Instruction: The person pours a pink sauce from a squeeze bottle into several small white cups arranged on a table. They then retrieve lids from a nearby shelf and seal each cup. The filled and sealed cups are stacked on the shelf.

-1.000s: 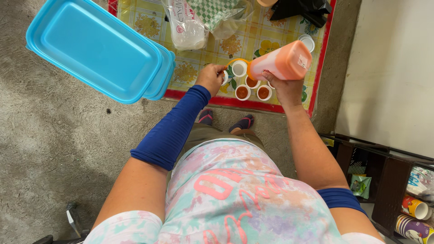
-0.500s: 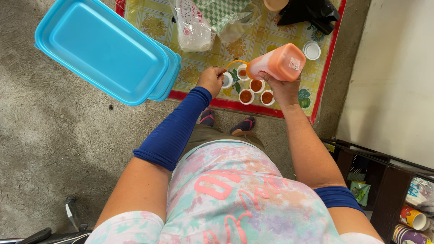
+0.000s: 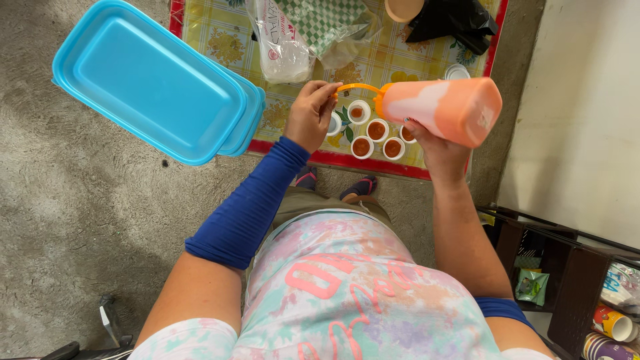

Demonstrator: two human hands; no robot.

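My right hand (image 3: 435, 148) grips an orange squeeze bottle (image 3: 443, 109), tipped on its side with the nozzle pointing left toward my left hand. Below it, several small white cups (image 3: 377, 130) filled with red-orange sauce stand in a cluster near the table's front edge. My left hand (image 3: 311, 113) is closed around a small white cup (image 3: 334, 124) at the left of the cluster, fingertips by the bottle's orange nozzle loop. A blue sleeve covers my left forearm.
A yellow patterned tablecloth with red border (image 3: 220, 37) covers the table. Stacked blue plastic lids (image 3: 152, 79) overhang its left corner. A clear plastic bag (image 3: 283, 43), checkered paper, a black bag (image 3: 452, 21) and a beige bowl lie further back. A shelf with paper cups (image 3: 613, 323) stands lower right.
The bottle has swung from steeply tilted over the cups to lying nearly level, raised closer to the camera. My left hand stays on the small cup.
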